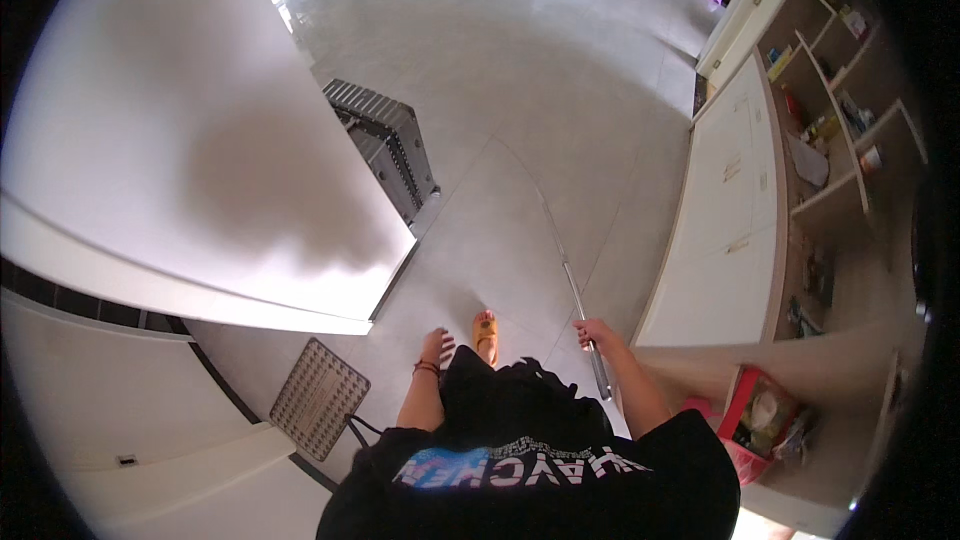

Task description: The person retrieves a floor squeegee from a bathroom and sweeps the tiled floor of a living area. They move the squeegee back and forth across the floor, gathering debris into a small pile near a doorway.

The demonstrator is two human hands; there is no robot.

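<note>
Slim rod (573,286) looks light and whippy, best held near its dark handle (601,375), where your right hand (590,333) grips; your left hand (437,347) hangs empty.

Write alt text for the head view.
A person's right hand grips a long, thin rod that reaches over a gray floor, while the left hand hangs by a black T-shirt. A gray ribbed case stands left, beyond a white wall; white cabinets and shelves line the right.

grey tiled floor (480,60), white wall (200,90), white cabinet (722,225), open shelves (850,240)
</note>
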